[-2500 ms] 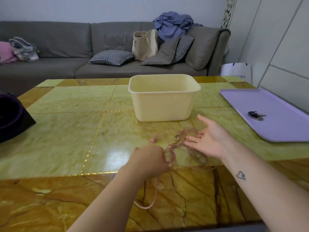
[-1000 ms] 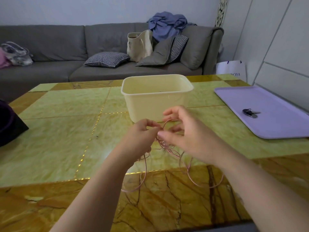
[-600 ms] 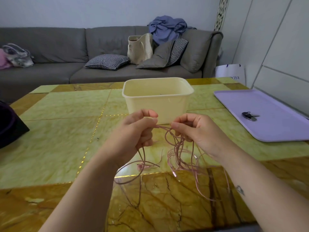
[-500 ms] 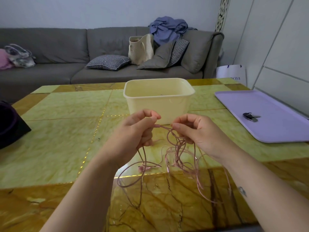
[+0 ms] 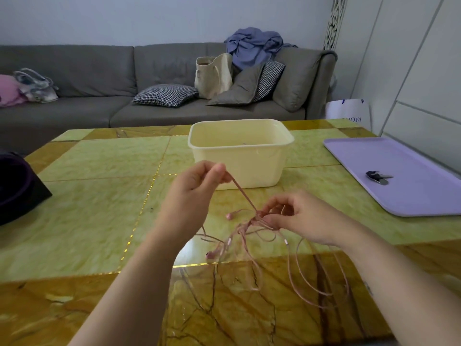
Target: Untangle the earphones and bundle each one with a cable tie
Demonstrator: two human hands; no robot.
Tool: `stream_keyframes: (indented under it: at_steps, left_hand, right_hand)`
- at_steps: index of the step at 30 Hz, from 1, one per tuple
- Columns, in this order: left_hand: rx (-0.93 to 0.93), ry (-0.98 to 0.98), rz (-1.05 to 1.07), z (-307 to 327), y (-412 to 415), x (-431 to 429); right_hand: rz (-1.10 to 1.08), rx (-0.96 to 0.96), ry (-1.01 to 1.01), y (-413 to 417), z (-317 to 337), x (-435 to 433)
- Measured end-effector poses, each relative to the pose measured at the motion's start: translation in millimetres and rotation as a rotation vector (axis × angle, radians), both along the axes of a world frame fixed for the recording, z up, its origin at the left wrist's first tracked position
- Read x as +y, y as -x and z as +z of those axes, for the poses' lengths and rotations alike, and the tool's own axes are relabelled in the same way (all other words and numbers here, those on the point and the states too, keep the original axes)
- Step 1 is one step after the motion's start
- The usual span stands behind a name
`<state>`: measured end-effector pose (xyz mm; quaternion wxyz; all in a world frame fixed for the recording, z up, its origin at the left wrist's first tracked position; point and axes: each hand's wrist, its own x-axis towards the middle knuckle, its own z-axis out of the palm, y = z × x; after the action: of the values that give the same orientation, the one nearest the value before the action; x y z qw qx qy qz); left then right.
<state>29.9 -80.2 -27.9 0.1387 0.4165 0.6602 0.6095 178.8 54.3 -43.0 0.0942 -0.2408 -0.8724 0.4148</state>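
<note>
Though apart, left hand [image 5: 192, 193] high, right hand [image 5: 301, 221] low, earphones [image 5: 243, 193] between

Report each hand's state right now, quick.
Left hand: pinching a taut strand of the pink earphone cable.
Right hand: pinching the same cable at its tangled knot.

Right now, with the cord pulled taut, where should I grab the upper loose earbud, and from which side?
Pinch the earbud at its neck, coming from the left: it sticks out leftward on a short free lead, while the knot in the right hand blocks its right side. The left hand must first drop the cord.
</note>
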Motion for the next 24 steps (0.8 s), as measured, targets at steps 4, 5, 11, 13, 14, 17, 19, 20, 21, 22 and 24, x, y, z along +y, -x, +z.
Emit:
stream_keyframes:
  at_steps: [4, 5, 11, 13, 14, 17, 19, 20, 21, 22, 24]
  left_hand:
    - [-0.265, -0.173, 0.025, 2, 1, 1]
    - [-0.341, -0.209, 0.021, 1, 2, 2]
    - [-0.515, -0.189, 0.007, -5, 3, 4]
    - [-0.340, -0.011, 0.093, -9, 6, 4]
    - [-0.217, 0.106, 0.121, -10, 6, 3]
    - [0.036, 0.404, 0.067, -16, 3, 1]
    - [0.076, 0.479, -0.016, -19, -2, 2]
    - [0.077, 0.495, -0.057, -19, -4, 3]
    - [0.062, 0.500, -0.091, -18, -6, 4]
    - [0.033, 0.489, -0.119, -16, -8, 4]
    - [-0.031, 0.457, -0.180, -9, -13, 2]
  right_hand:
    - [-0.099, 0.035, -0.056, 2, -6, 5]
    - [-0.126, 0.057, -0.062, 2, -7, 7]
    - [-0.321, 0.413, 0.621, 6, -9, 12]
    - [-0.310, 0.528, 0.836, 5, -6, 10]
    - [-0.292, 0.554, 0.869, 5, -5, 9]
    - [-0.240, 0.558, 0.811, 8, -4, 3]
    - [-0.245, 0.547, 0.744, 10, -5, -1]
    - [-0.260, 0.544, 0.705, 11, -7, -2]
    - [-0.280, 0.539, 0.658, 12, -9, -3]
    - [-0.296, 0.534, 0.614, 13, -11, -3]
    - [-0.311, 0.534, 0.570, 14, -12, -7]
